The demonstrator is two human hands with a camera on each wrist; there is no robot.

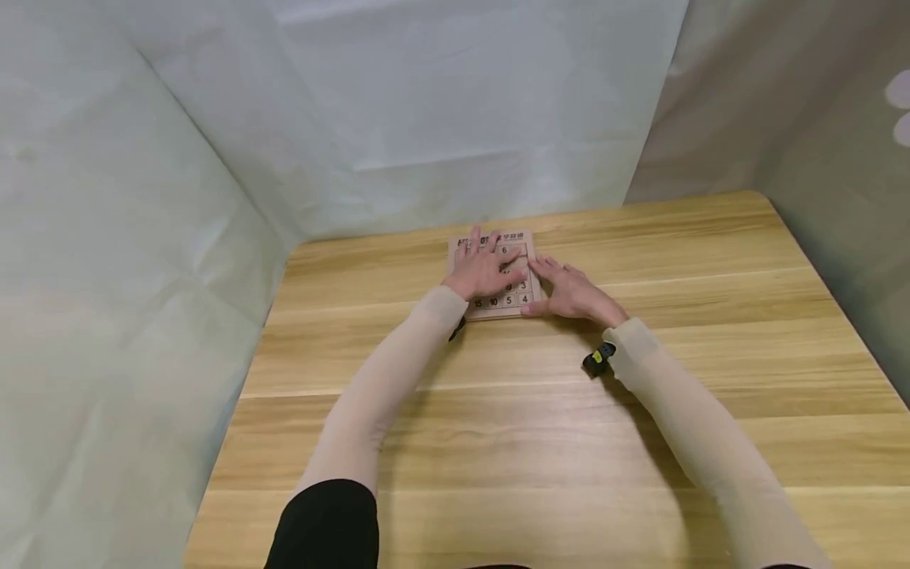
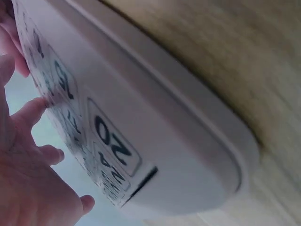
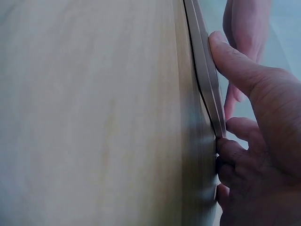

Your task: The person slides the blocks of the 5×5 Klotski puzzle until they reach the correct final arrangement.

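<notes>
**Two hands on a number puzzle board**

While a wooden number puzzle board (image 1: 500,276) is lying flat near the far edge of the bench (image 1: 640,411), the left hand (image 1: 483,270) is resting on its tiles with fingers spread straight. The right hand (image 1: 569,292) is touching the board's right edge, fingers relaxed, thumb pressing its near corner. Both arms are wearing pale sleeves (image 1: 377,395).

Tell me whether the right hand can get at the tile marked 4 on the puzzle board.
Probably yes. The right hand rests at the board's right edge, beside tile 4, which lies uncovered; the left hand lies further left on the tiles.
</notes>
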